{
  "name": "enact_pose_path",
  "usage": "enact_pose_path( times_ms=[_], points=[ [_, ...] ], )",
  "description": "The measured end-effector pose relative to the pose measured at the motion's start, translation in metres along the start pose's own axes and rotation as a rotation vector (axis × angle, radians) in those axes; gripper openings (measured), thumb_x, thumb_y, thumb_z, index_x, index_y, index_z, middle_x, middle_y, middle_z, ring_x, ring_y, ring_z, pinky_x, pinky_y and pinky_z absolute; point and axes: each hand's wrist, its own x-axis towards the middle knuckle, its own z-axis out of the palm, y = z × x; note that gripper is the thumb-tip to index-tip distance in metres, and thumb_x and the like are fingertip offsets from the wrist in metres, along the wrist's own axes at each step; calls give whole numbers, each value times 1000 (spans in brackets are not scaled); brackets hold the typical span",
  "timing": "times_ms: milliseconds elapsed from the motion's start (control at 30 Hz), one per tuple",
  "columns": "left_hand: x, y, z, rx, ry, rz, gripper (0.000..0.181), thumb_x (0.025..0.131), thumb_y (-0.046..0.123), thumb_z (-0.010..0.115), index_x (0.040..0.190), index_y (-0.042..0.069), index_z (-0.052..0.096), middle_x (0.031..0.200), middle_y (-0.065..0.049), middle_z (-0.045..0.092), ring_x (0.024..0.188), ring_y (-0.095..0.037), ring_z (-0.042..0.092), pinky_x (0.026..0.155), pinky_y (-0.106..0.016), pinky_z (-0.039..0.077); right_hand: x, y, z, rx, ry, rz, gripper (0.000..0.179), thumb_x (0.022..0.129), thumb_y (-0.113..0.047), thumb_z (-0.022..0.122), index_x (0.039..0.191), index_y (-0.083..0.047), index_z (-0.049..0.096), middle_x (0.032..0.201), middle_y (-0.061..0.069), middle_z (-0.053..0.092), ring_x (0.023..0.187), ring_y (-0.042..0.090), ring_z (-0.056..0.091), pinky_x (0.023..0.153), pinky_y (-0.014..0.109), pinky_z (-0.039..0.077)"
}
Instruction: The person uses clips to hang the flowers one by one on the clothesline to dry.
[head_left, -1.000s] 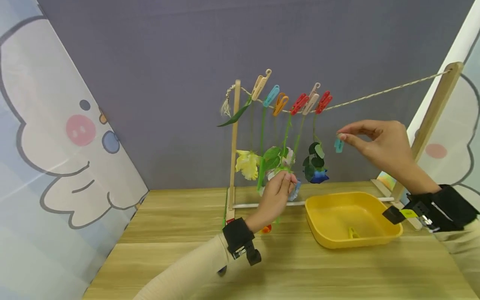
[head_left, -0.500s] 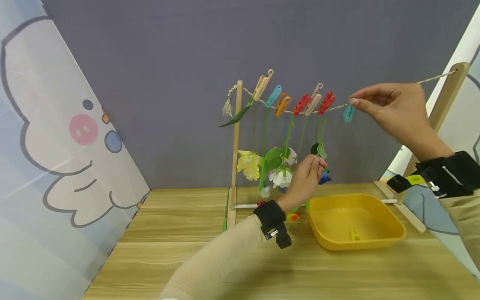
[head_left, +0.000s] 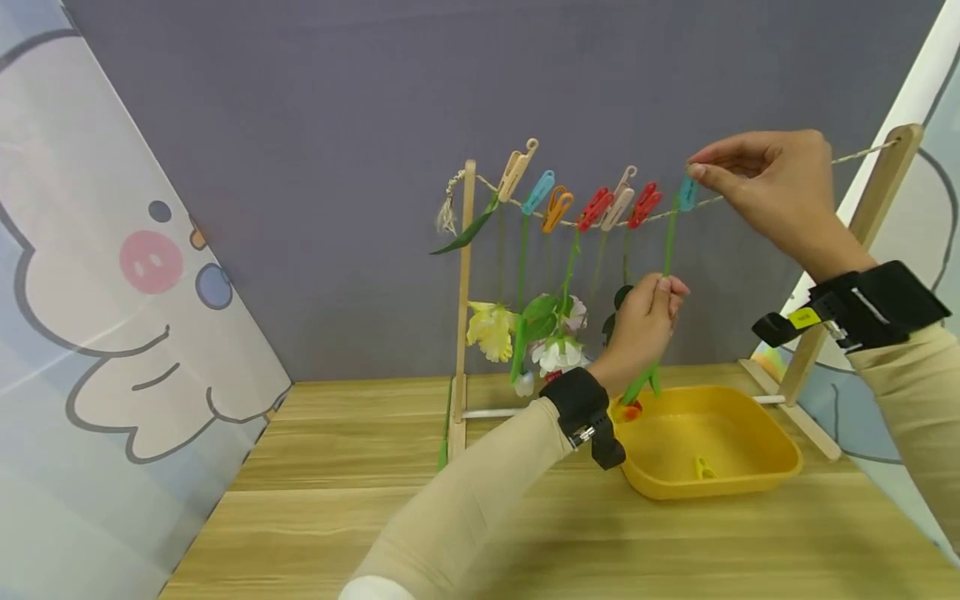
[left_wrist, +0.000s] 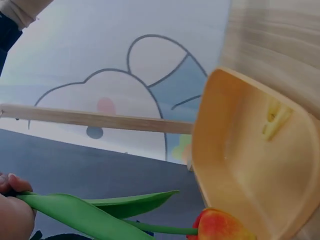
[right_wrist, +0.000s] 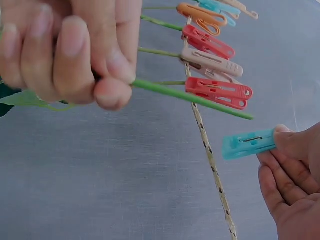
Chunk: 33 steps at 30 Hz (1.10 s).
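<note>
My left hand [head_left: 641,329] grips the green stem of a red-orange tulip [left_wrist: 225,227], which hangs head down with its long leaves below the fist. The stem's bare end points up to the rope [right_wrist: 212,160], crossing in front of it in the right wrist view. Between thumb and fingers, my right hand [head_left: 783,196] pinches a blue clothespin [right_wrist: 247,144] close to the stem's tip. A gap shows between the clothespin and the stem in the right wrist view. Whether its jaws are spread is hard to tell.
Several flowers hang from the rope by clothespins, the nearest a red clothespin [head_left: 645,206]. Wooden posts carry the rope, including a right post [head_left: 870,200]. Below stands a yellow basin [head_left: 750,483] holding a yellow clothespin [head_left: 703,468]. A white bar [head_left: 491,413] runs low between the posts.
My left hand has moved right and up, bringing the tulip stem to the rope beyond the last red clothespin. My right hand has risen with the blue clothespin to rope height.
</note>
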Motion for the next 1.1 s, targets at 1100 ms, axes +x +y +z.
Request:
enact_pose_path(
  times_ms=[1100],
  points=[
    [15,-18,7,-105,77,-117,32,113,18,34,116,-3,58,87,-6,56,75,-17,60,76,-24,57,2,9,14,177,-220,229,38,94,-28,77,122,-3,75,92,-14,77,84,4,72,78,14,50]
  ],
)
